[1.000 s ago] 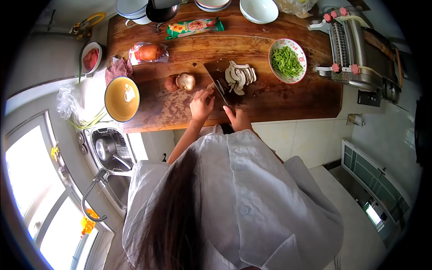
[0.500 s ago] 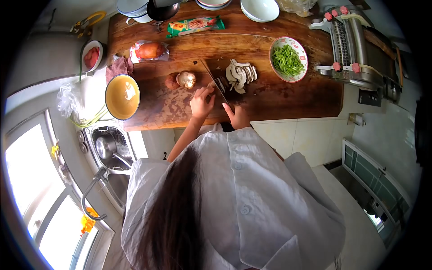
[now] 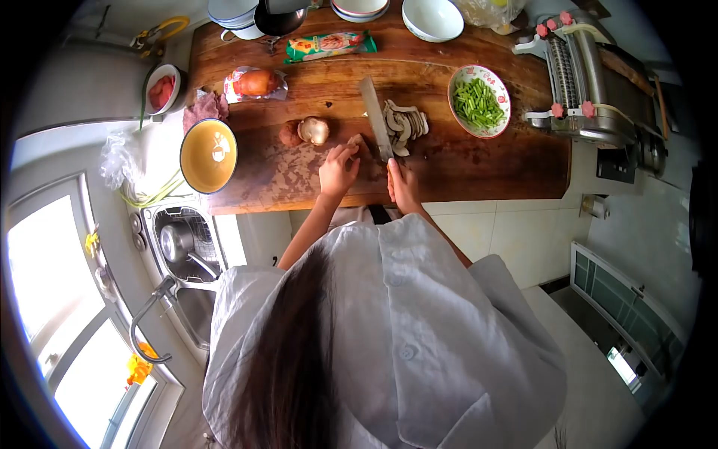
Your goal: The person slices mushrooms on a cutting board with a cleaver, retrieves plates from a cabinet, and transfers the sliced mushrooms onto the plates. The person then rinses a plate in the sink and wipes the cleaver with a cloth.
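My right hand point(image 3: 404, 184) is closed round the handle of a kitchen knife point(image 3: 376, 118), its broad blade pointing away from me and its flat side showing. Sliced mushroom point(image 3: 406, 126) lies in a fanned pile just right of the blade. To the left, my left hand point(image 3: 339, 170) rests on the board with curled fingers, pressing a small mushroom piece point(image 3: 357, 141) mostly hidden by the fingertips. Two whole mushrooms, one cap down with its pale underside point(image 3: 314, 131) up and one brown point(image 3: 290, 134), sit beyond my left hand.
A flowered bowl of chopped green vegetable point(image 3: 479, 103) stands right, near a pasta machine point(image 3: 572, 82). At left are a yellow-lined bowl point(image 3: 209, 156), a packaged sausage point(image 3: 256, 83) and a bowl of red pieces point(image 3: 161, 91). A green packet point(image 3: 330, 46) and white bowl point(image 3: 432, 19) lie behind.
The knife has shifted right, from edge-on beside my left fingers to lying tilted against the mushroom slices. My right hand moved slightly right with it; my left hand stays about in place.
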Tool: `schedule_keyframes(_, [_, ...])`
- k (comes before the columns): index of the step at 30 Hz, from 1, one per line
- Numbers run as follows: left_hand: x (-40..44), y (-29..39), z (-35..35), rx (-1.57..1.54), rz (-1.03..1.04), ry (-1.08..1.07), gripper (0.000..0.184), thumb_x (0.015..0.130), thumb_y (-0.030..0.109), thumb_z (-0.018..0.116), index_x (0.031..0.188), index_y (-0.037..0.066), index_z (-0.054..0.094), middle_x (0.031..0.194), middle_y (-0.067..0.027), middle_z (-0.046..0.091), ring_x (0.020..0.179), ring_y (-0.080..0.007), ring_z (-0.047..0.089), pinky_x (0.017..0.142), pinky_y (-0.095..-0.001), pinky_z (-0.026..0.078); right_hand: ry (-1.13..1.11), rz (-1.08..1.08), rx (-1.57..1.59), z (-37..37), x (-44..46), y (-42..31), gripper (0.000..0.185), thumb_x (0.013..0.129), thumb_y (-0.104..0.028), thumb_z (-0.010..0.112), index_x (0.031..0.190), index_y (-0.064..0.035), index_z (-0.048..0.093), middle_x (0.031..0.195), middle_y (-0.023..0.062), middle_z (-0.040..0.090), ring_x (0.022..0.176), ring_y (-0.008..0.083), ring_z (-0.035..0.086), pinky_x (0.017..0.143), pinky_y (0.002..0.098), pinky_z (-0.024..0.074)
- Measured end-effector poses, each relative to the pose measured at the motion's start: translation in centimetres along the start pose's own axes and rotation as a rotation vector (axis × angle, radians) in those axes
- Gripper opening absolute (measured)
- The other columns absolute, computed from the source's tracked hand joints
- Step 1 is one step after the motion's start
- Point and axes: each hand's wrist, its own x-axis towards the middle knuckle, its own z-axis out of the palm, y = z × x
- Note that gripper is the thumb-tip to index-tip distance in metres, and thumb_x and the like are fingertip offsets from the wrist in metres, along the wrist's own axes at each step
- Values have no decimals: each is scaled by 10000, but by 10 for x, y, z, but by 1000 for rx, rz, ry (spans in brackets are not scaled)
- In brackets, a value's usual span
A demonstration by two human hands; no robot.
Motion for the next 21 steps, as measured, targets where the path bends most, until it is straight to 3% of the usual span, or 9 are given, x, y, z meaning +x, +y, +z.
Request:
schedule_keyframes(9, [-2, -2, 0, -11, 15, 11, 235, 703, 86, 629, 938, 95, 617, 913, -19, 594, 826, -225, 575, 671, -318, 491, -66, 19, -74, 3, -15, -3, 465, 892, -403, 436, 570, -68, 424, 459, -13, 405, 381, 72, 386, 364, 235, 296])
schedule_keyframes(21, [-2, -1, 0, -35, 9, 30, 224, 688, 72, 638, 910, 93, 619, 895, -12, 593, 792, -215, 574, 633, -312, 488, -49, -41, -225, 6, -17, -5, 466, 894, -426, 413, 596, -69, 443, 454, -10, 393, 356, 68, 374, 328, 228, 274])
